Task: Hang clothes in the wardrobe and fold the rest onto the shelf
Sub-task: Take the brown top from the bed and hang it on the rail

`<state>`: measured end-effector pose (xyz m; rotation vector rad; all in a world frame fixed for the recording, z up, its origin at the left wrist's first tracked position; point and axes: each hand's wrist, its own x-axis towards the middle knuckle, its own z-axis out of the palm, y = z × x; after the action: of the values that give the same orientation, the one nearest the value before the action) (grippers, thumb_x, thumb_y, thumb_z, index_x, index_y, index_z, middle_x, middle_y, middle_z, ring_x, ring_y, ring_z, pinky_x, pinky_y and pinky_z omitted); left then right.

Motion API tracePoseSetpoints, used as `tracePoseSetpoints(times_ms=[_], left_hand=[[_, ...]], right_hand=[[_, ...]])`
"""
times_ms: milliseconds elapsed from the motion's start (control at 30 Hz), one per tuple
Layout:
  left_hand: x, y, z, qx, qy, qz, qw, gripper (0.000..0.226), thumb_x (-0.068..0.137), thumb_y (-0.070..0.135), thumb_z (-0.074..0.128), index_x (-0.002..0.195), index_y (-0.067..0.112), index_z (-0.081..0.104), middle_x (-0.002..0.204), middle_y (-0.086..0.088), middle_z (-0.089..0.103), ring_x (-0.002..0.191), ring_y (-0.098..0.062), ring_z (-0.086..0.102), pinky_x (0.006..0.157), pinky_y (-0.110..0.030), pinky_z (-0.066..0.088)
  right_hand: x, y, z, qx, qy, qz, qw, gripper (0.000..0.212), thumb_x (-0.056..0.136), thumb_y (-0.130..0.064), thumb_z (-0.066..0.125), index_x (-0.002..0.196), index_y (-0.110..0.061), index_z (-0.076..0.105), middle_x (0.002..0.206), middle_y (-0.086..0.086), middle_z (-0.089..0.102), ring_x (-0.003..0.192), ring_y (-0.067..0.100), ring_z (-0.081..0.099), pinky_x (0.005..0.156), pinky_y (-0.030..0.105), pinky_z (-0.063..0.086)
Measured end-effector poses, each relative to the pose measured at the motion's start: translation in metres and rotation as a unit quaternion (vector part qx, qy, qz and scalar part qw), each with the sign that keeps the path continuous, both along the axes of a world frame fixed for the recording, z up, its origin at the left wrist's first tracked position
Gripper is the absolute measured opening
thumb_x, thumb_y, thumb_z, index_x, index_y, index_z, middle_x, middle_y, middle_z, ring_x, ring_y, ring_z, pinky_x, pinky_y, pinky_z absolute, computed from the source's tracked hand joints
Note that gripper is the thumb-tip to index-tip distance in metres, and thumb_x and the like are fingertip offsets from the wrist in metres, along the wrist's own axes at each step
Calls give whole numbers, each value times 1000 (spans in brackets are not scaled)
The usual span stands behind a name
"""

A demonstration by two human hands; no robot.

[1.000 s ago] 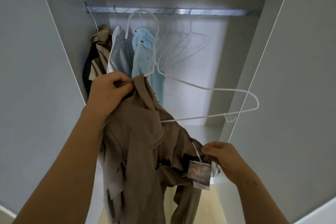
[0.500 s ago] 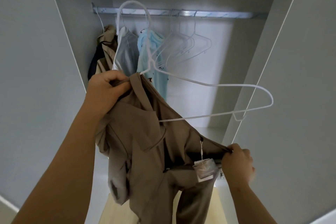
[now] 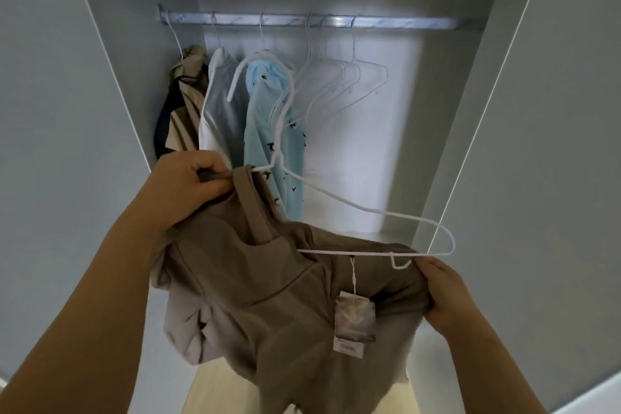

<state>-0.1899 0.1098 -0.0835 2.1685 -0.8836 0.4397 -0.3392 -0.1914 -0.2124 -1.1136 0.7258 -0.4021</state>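
gripping the brown garment [image 3: 268, 296] at 9 o'clock, the left hand [image 3: 188, 185] anchors it while the right hand [image 3: 443, 299] pinches its 4 o'clock edge, probably to fit the white hanger [image 3: 369, 252].

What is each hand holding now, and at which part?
The left hand grips the brown garment at its upper strap, where the white hanger enters. The right hand grips the garment's opposite upper edge, just below the hanger's free end.

Right hand [image 3: 447, 296] is pulling the brown garment's [image 3: 268, 296] edge up and outward, arriving just beside the white hanger's [image 3: 369, 212] free end. Cloth is spreading wider below the bar; the tag [image 3: 354, 316] is settling on its front.
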Motion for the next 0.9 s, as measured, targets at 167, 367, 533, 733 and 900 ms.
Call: tracePoseSetpoints(times_ms=[167, 367, 533, 733, 900], left_hand=[[0, 2, -5, 45, -9, -1, 999, 13, 77, 3, 71, 66, 4, 64, 64, -6, 62, 70, -11, 57, 61, -8, 39], [-4, -2, -10, 90, -11, -51, 995, 24, 76, 2, 72, 61, 17, 61, 55, 3, 57, 66, -7, 57, 59, -9, 40], [-6, -5, -14, 136, 3, -88, 987, 46, 79, 3, 70, 54, 32, 45, 59, 23, 56, 59, 6, 54, 58, -3, 37], [-10, -19, -34, 191, -6, -51, 980, 44, 83, 8, 66, 55, 27, 39, 52, 10, 45, 54, -4, 49, 59, -22, 41], [-26, -56, -49, 136, 20, 29, 990, 15, 88, 20, 56, 74, 16, 53, 74, -2, 60, 75, -21, 57, 63, -31, 41]], right_hand=[[1, -6, 12, -12, 5, -47, 999, 19, 91, -13, 57, 74, -10, 65, 69, 11, 67, 69, 23, 61, 64, 32, 49], [-1, -14, 13, -78, 55, -156, 983, 18, 91, -17, 57, 79, -6, 64, 70, 6, 59, 69, 21, 54, 72, 32, 45], [-4, -17, 17, -219, 108, -240, 940, 22, 93, -24, 52, 82, -11, 66, 78, 4, 59, 82, 23, 54, 80, 38, 44], [-2, -8, 27, -312, 81, -203, 925, 23, 95, -25, 50, 85, -11, 65, 73, -1, 57, 70, 14, 51, 67, 26, 38], [10, 13, 43, -358, 40, -164, 918, 20, 91, -26, 56, 77, -14, 64, 63, -7, 56, 62, 11, 50, 57, 25, 35]])
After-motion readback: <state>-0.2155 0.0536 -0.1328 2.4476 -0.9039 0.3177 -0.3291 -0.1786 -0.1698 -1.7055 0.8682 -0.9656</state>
